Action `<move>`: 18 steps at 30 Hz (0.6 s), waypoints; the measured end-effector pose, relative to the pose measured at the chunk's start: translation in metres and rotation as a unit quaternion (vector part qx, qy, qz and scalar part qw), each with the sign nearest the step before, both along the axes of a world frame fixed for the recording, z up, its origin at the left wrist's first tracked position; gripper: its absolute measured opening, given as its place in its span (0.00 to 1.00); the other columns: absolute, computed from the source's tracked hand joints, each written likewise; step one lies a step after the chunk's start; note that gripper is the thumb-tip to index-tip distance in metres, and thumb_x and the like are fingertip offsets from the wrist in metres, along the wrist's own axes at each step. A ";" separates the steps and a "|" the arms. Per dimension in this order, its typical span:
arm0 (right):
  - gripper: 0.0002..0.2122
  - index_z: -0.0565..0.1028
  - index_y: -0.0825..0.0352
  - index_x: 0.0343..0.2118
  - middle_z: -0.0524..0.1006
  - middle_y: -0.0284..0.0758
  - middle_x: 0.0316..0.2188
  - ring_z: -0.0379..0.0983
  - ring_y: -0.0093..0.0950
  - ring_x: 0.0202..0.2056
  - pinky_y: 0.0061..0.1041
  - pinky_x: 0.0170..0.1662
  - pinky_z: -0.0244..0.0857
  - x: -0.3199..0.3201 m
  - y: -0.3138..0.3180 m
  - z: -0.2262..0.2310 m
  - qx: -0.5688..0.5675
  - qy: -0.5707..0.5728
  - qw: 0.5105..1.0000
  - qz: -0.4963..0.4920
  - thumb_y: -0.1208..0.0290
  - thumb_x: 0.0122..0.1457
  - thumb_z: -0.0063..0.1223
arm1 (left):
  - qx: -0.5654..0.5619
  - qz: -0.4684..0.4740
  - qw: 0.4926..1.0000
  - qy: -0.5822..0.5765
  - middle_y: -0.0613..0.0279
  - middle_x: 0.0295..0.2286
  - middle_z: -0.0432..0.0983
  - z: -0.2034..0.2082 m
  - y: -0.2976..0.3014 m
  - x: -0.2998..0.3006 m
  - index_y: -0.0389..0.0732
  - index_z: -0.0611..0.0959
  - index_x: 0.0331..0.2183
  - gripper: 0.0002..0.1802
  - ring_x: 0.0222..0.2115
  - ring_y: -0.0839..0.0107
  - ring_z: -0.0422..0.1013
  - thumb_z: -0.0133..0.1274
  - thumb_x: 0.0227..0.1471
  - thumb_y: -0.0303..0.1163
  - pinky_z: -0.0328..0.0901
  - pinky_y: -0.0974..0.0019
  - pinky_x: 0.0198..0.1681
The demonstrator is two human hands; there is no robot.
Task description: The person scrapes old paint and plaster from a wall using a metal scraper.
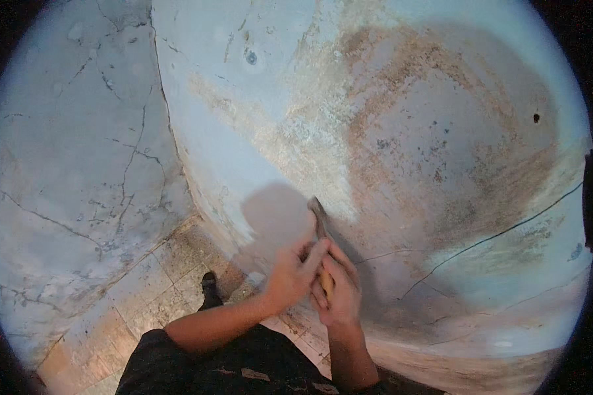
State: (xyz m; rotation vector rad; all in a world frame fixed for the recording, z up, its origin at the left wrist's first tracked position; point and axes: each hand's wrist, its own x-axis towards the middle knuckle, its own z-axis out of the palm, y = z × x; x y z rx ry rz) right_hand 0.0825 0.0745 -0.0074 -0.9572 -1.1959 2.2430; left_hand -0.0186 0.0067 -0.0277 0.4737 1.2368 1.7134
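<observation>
My right hand [341, 289] is wrapped round the yellowish wooden handle of a scraper [320, 220]. Its dark, narrow-looking metal blade points up and away, with the tip against or very close to the wall [382, 230]; contact cannot be made out. My left hand [291, 275] is closed too, thumb and fingers pressed on the tool where blade meets handle, right beside the other hand. Around the blade the wall is pale blue, with brownish, rough, worn patches. A rounded shadow falls on it just left of the blade tip.
Another cracked bluish wall [79, 145] meets this one in a corner at the left. Below runs a tiled, stained floor [148, 289], with my dark shoe [209, 284] on it. A long crack [494, 236] and a small dark hole [536, 118] mark the wall at right.
</observation>
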 end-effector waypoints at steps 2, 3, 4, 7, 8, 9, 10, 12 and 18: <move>0.22 0.67 0.72 0.64 0.77 0.33 0.27 0.57 0.16 0.11 0.18 0.12 0.50 -0.007 -0.004 -0.009 0.012 0.000 1.000 -0.010 0.68 0.70 0.43 | 0.002 0.025 1.000 0.011 0.65 0.23 0.74 -0.006 0.000 -0.003 0.31 0.61 0.67 0.33 0.25 0.82 0.69 0.50 0.69 0.35 0.68 0.72 0.27; 0.22 0.67 0.72 0.64 0.77 0.33 0.27 0.57 0.16 0.11 0.18 0.12 0.50 -0.009 -0.006 -0.011 0.024 0.000 0.999 -0.023 0.67 0.70 0.43 | 0.004 0.046 0.999 0.022 0.66 0.23 0.74 -0.011 0.000 -0.004 0.30 0.67 0.64 0.29 0.26 0.82 0.69 0.51 0.69 0.35 0.68 0.71 0.28; 0.22 0.67 0.72 0.64 0.77 0.33 0.27 0.57 0.16 0.11 0.18 0.12 0.50 -0.006 -0.009 -0.009 0.022 0.002 1.000 -0.013 0.67 0.70 0.43 | 0.002 0.055 0.998 0.023 0.66 0.23 0.74 -0.017 -0.001 -0.001 0.30 0.67 0.64 0.29 0.26 0.82 0.69 0.51 0.69 0.35 0.68 0.71 0.28; 0.22 0.67 0.71 0.64 0.75 0.31 0.25 0.56 0.16 0.11 0.19 0.12 0.50 0.006 -0.011 -0.002 0.010 -0.007 0.999 -0.030 0.68 0.70 0.44 | 0.074 0.090 0.984 0.136 0.64 0.29 0.78 -0.031 0.003 0.009 0.31 0.68 0.64 0.28 0.25 0.82 0.73 0.49 0.69 0.33 0.69 0.75 0.22; 0.22 0.68 0.71 0.64 0.76 0.31 0.26 0.56 0.16 0.11 0.19 0.12 0.50 0.003 -0.009 -0.005 0.021 0.006 1.000 -0.022 0.68 0.70 0.44 | 0.063 0.098 0.972 0.205 0.64 0.29 0.78 -0.032 0.006 0.004 0.30 0.69 0.63 0.26 0.25 0.82 0.73 0.49 0.69 0.32 0.69 0.75 0.22; 0.22 0.68 0.71 0.64 0.76 0.32 0.27 0.56 0.16 0.11 0.19 0.13 0.50 -0.001 -0.007 -0.007 0.032 0.019 0.999 -0.014 0.69 0.70 0.45 | 0.051 0.105 0.955 0.273 0.65 0.29 0.79 -0.032 0.008 -0.002 0.30 0.71 0.62 0.25 0.25 0.82 0.73 0.49 0.69 0.32 0.69 0.75 0.22; 0.22 0.68 0.71 0.64 0.76 0.32 0.27 0.56 0.16 0.11 0.19 0.13 0.50 -0.013 -0.004 -0.006 0.028 0.018 0.999 -0.018 0.69 0.70 0.45 | 0.048 0.100 0.956 0.273 0.65 0.29 0.79 -0.026 0.007 -0.013 0.30 0.71 0.62 0.25 0.25 0.82 0.73 0.49 0.69 0.32 0.69 0.75 0.22; 0.22 0.68 0.73 0.64 0.78 0.33 0.28 0.56 0.16 0.11 0.19 0.13 0.50 -0.047 0.000 -0.002 0.020 0.027 0.999 0.020 0.70 0.70 0.44 | 0.029 0.039 0.999 0.019 0.70 0.28 0.75 -0.012 0.001 -0.041 0.29 0.70 0.63 0.27 0.27 0.84 0.70 0.51 0.69 0.32 0.67 0.74 0.27; 0.21 0.69 0.69 0.64 0.75 0.29 0.25 0.55 0.15 0.11 0.18 0.13 0.48 -0.029 -0.020 -0.007 0.045 -0.013 0.999 -0.013 0.70 0.70 0.44 | 0.048 0.142 0.964 0.219 0.67 0.26 0.77 -0.042 0.001 -0.017 0.28 0.74 0.58 0.24 0.22 0.83 0.71 0.50 0.69 0.35 0.66 0.77 0.19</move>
